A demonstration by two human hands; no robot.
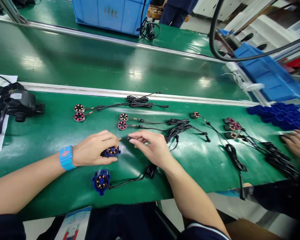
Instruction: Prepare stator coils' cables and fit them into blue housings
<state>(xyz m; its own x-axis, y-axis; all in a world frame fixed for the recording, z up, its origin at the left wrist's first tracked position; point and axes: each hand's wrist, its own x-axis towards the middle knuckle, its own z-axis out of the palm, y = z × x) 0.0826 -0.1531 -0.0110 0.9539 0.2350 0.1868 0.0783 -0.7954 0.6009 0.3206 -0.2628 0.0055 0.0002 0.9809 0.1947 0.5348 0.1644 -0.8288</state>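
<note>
My left hand (96, 146), with a blue band on its wrist, is closed around a motor stator in a blue housing (113, 151). Short coloured wires run from that stator to a black cable (128, 138). The thumb and fingers of my right hand (151, 145) pinch this cable near its black sleeve. Below my left hand, a second blue housing with a stator inside (101, 181) lies on the green bench, its cable leading right. Just beyond my hands lie two bare stators, one copper-coloured (123, 117) and one pink (122, 125), with black cables attached.
Two more stators (79, 116) lie farther left. A black pump (21, 103) rests at the far left. To the right are further stators with coiled cables (236, 157) and a pile of blue housings (280, 115). A co-worker's hand (297, 145) is at the right edge. Blue crates (109, 16) stand behind.
</note>
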